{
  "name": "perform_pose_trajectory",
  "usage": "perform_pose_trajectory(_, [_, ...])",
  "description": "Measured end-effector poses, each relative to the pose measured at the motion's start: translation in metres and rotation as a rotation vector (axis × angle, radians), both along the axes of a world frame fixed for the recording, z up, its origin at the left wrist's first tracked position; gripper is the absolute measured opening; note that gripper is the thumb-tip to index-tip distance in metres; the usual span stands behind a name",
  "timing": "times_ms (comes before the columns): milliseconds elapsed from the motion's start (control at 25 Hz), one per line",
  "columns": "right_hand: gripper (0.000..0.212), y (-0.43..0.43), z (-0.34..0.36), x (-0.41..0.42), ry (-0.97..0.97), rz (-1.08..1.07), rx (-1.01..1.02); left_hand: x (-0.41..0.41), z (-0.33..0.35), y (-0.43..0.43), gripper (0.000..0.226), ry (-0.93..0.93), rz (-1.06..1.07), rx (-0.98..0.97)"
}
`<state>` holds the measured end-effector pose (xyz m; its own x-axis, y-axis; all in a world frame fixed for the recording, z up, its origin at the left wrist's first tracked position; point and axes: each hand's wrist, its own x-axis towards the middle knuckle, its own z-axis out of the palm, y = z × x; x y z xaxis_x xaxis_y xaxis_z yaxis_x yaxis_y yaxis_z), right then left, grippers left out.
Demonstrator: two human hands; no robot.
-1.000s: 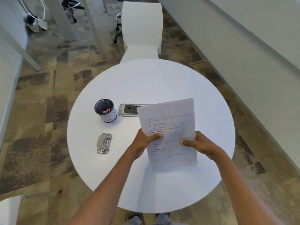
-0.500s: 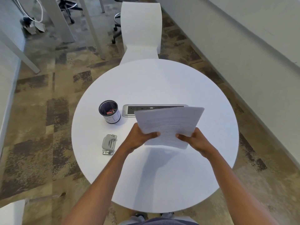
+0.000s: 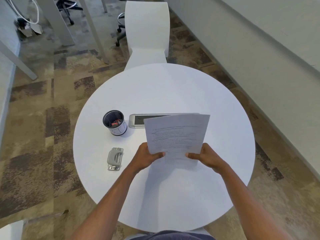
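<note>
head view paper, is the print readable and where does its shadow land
Head view: the print on the paper sheets is smeared and unreadable; head view: their soft shadow lies on the white round table just under them, toward the person; head view: straight edges bow from the wide-angle lens.

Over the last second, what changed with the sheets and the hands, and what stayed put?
The sheets of paper were tipped away until nearly flat, then tilted back toward the camera, so the print shows again. Nothing was taken or let go: the left hand and right hand grip the lower edge throughout. The mesh cup, hole punch and power panel stayed on the table.
</note>
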<state>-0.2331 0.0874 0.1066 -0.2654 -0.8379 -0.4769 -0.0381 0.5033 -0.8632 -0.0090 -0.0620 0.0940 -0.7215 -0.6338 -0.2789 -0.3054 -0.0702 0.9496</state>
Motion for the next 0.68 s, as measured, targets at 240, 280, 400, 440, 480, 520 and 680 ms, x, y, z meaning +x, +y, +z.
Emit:
perform_pose_trajectory(240, [0.027, 0.002, 0.004, -0.006, -0.040, 0.012, -0.019, 0.000, -0.003, 0.007, 0.034, -0.045, 0.012, 0.039])
perform_pose_trajectory(280, [0.026, 0.003, 0.008, -0.008, -0.050, -0.006, -0.032, -0.002, 0.001, 0.008, 0.035, -0.026, 0.025, 0.063])
perform_pose_trajectory(400, [0.033, 0.002, 0.025, -0.010, -0.043, -0.109, -0.111, -0.009, 0.018, 0.007, 0.027, -0.030, 0.019, 0.013])
perform_pose_trajectory(440, [0.042, 0.001, 0.031, -0.011, -0.017, -0.188, -0.156, -0.011, 0.025, 0.004, 0.021, -0.067, -0.001, -0.056])
perform_pose_trajectory(480, [0.056, 0.000, 0.039, -0.014, 0.034, -0.277, -0.198, -0.014, 0.032, -0.001, 0.018, -0.110, -0.029, -0.140])
perform_pose_trajectory(520, [0.072, 0.000, 0.047, -0.020, 0.116, -0.345, -0.223, -0.017, 0.039, -0.007, 0.022, -0.156, -0.061, -0.234])
perform_pose_trajectory(680, [0.107, -0.004, 0.080, -0.042, 0.454, -0.180, -0.164, -0.026, 0.068, -0.026, 0.027, -0.323, -0.200, -0.507])
